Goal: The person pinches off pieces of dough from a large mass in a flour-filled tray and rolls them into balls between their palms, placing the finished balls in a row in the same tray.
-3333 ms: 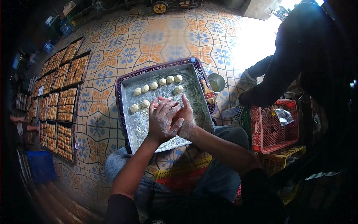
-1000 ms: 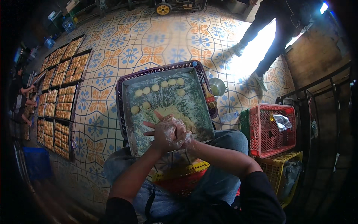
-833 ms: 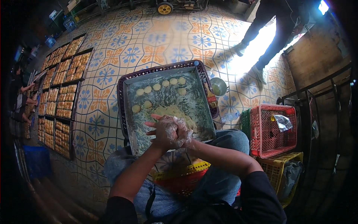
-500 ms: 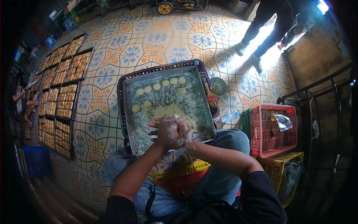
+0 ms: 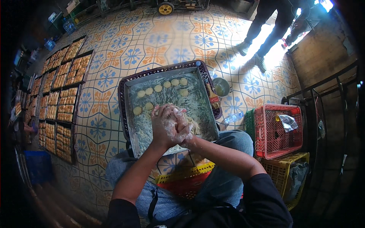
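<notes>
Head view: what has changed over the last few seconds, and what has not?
The person standing in dark clothes moved from beside the red plastic crate to the far doorway. Both floured hands, left hand and right hand, stay pressed together over the floured metal tray.

A bakery's working floor, probably informal: patterned floor tiles [image 5: 152, 41], a floured metal tray [image 5: 197, 110] of dough rounds [image 5: 157, 88] just beyond the hands, rows of filled baking trays [image 5: 57, 98] far left, plastic crates [image 5: 277, 131] to the right.
</notes>
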Motion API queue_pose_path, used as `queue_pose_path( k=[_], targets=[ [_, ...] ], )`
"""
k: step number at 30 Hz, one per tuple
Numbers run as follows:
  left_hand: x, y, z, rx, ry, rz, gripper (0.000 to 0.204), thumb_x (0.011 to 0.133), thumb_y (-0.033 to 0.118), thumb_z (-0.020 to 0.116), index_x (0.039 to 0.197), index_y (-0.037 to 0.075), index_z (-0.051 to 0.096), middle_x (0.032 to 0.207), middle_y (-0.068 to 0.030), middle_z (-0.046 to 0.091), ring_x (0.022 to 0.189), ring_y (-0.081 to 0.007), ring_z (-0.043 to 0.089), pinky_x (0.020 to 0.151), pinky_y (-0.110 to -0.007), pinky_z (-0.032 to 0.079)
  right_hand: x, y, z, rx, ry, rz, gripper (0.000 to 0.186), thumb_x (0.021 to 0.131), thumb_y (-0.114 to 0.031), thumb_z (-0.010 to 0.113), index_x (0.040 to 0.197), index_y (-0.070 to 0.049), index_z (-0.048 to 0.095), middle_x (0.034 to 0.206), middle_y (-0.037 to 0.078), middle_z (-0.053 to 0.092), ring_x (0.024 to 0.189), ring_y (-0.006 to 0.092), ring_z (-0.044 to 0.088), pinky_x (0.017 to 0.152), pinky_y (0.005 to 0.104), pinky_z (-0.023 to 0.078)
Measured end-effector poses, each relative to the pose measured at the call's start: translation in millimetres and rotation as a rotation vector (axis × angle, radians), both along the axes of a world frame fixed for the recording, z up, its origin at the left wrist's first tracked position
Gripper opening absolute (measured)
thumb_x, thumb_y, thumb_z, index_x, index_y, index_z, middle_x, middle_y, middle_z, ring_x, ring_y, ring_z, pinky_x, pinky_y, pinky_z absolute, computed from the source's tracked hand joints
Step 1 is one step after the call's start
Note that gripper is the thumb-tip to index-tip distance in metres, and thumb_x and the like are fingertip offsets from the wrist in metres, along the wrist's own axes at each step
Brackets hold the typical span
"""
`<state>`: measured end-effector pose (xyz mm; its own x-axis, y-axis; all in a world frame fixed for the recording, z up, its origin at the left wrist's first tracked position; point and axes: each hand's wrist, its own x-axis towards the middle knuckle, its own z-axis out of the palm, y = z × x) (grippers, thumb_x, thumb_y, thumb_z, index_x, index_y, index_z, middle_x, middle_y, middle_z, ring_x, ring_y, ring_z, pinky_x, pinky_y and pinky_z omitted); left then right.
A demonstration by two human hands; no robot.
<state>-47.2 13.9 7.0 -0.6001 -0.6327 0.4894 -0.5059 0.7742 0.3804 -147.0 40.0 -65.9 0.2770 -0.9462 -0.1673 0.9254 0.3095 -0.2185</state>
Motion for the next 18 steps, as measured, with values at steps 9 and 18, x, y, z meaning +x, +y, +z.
queue_pose_path(
  k=[9,18],
  targets=[
    [-10,7,-11,0.178,0.12,-0.092,0.046,0.095,0.039,0.061,0.131,0.01,0.062,0.139,-0.0155,0.058,0.131,-0.0337,0.054,0.109,-0.054,0.04,-28,-13,28,-0.011,-0.015,-0.064,0.092,0.088,-0.088,0.031,0.159,-0.03,0.03,0.156,0.018,0.039,0.14,0.042,0.041,0.107,0.0698,0.036],
    [-3,-3,11,0.398,0.229,-0.132,0.068,0.082,0.009,0.078,0.144,0.002,0.05,0.133,-0.0183,0.059,0.126,-0.0343,0.058,0.105,-0.042,0.048,-53,-16,60,-0.147,0.137,-0.101,0.098,0.086,-0.091,0.025,0.164,-0.034,0.006,0.163,0.011,0.026,0.146,0.0343,0.031,0.118,0.0562,0.031]
  ],
)
